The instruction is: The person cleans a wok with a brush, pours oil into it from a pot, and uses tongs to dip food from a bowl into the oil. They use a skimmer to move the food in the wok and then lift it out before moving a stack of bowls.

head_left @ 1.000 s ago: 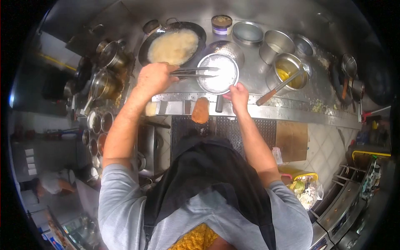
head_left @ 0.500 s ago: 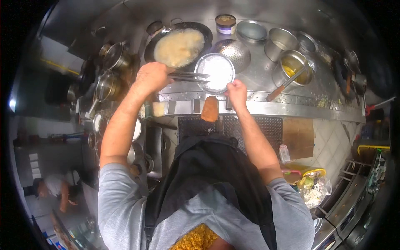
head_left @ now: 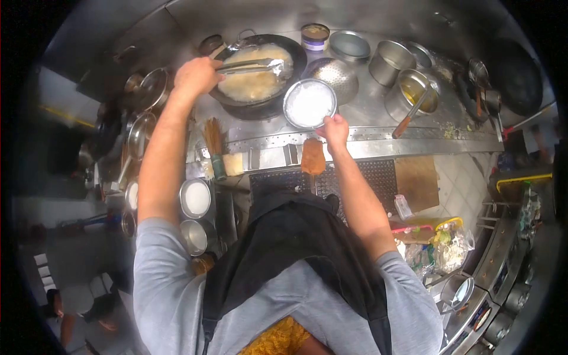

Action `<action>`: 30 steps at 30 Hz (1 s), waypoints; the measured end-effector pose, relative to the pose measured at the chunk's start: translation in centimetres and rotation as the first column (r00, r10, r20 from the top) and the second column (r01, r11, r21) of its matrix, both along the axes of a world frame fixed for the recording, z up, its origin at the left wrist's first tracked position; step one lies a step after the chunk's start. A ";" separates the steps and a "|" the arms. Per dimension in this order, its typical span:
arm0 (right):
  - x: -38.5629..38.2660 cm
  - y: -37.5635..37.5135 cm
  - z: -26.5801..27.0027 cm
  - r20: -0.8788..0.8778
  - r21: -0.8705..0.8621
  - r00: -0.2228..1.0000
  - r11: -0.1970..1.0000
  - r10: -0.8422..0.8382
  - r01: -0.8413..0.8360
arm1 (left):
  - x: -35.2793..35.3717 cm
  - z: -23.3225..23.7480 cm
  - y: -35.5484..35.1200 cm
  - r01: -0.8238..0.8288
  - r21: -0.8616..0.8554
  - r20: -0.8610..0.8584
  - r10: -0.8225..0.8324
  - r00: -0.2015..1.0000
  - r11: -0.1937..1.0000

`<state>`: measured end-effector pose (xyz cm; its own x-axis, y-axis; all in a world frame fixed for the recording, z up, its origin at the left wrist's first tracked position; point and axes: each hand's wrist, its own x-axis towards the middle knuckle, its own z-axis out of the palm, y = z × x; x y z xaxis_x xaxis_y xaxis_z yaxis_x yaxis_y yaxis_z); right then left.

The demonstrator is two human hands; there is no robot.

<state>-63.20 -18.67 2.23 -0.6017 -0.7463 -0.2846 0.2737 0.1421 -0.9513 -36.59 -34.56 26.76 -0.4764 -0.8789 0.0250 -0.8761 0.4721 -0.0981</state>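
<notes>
Evidently, the left hand [head_left: 196,77] is holding tongs [head_left: 248,66] over the wok [head_left: 299,53] in curled fingers, while the right hand [head_left: 335,131] is pinching the rim of a bowl [head_left: 296,125], whose loose-looking powder [head_left: 309,103] is likely needing level support.

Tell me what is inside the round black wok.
Pale, foamy liquid lies inside the wok. Long metal tongs, held in the left hand, reach over it with something whitish at their tips. The wok's bottom and anything beneath the liquid are covered.

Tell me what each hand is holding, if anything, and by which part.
The left hand holds the tongs by the end away from their tips; the right hand holds the bowl of white stuff at its near-right rim.
</notes>
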 end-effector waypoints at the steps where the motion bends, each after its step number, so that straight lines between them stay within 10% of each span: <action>1: 0.3 0.2 0.2 -0.010 0.003 1.000 1.000 -0.009 0.009 | -0.2 -1.9 -1.7 -0.023 0.008 0.028 0.023 0.999 1.000; 11: 1.2 4.1 0.0 -0.015 -0.071 0.996 0.994 -0.083 0.081 | 1.4 -10.1 -1.9 -0.080 -0.018 -0.372 0.067 0.926 0.997; 21: 2.1 9.4 1.0 0.004 -0.103 0.999 0.994 -0.032 0.032 | 8.8 -16.7 11.7 -0.054 0.308 -0.841 0.299 0.451 0.950; 30: -0.2 28.7 -4.2 -0.006 0.055 0.737 0.735 -0.676 0.675 | 5.2 -21.6 11.4 0.214 0.350 -0.807 0.178 0.563 0.912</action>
<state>-63.37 9.99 -2.01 -0.9380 -0.1293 -0.3216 0.3288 -0.0386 -0.9436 -31.42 -23.17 5.18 -0.4360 -0.8955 0.0890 -0.4706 0.3111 0.8257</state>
